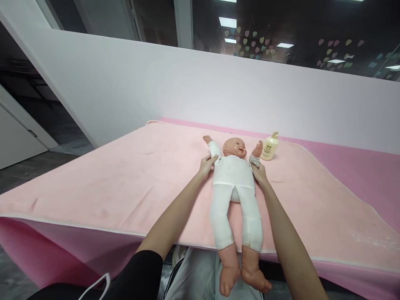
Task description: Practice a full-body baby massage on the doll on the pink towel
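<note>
A baby doll (234, 173) with a white cloth body lies face up on the pink blanket (125, 179), its feet hanging past the near edge. Its arms are raised on both sides of the head. My left hand (206, 165) is closed around the doll's upper arm on the left of the picture. On the other side, my right hand (259, 173) grips the opposite arm near the shoulder; some of its fingers are hidden behind the cloth. Just beyond that arm stands a pale yellow pump bottle (270, 146), upright and touched by neither hand.
A white wall (187, 87) rises behind the table, with dark glass above it bearing heart stickers. Pink sheeting (359, 175) shows beyond the blanket on the right. The table's near edge crosses above my lap. A grey floor lies at the left.
</note>
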Demonstrator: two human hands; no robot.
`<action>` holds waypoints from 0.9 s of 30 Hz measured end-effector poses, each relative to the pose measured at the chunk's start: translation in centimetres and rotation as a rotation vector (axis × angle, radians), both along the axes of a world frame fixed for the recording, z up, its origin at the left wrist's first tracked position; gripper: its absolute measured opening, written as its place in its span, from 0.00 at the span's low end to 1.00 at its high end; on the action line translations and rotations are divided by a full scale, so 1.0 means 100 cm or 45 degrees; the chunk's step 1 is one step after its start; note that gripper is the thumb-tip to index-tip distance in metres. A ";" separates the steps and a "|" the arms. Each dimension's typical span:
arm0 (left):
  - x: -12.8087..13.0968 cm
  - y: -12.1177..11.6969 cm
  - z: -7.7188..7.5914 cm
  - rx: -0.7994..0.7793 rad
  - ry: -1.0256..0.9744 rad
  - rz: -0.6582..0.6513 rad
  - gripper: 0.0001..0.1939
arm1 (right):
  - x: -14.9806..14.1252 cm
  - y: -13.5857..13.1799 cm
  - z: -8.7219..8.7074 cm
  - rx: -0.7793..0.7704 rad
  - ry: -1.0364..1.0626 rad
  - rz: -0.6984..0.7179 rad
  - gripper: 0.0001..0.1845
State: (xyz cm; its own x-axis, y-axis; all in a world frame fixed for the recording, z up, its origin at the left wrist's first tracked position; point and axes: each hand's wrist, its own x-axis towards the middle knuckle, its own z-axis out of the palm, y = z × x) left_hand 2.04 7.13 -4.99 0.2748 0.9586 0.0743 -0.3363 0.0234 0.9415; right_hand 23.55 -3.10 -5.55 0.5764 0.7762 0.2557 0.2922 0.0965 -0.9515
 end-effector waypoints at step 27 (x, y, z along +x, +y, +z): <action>-0.021 0.007 0.018 -0.501 -0.858 0.125 0.10 | 0.010 -0.013 0.011 0.332 0.803 -0.514 0.25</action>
State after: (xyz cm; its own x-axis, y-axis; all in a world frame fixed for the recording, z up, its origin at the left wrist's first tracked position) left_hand -0.09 7.83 -3.22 0.2036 0.9667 -0.1553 -0.8498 0.2532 0.4623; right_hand 24.50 -4.40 -4.40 0.8974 0.4360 -0.0677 -0.2342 0.3407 -0.9105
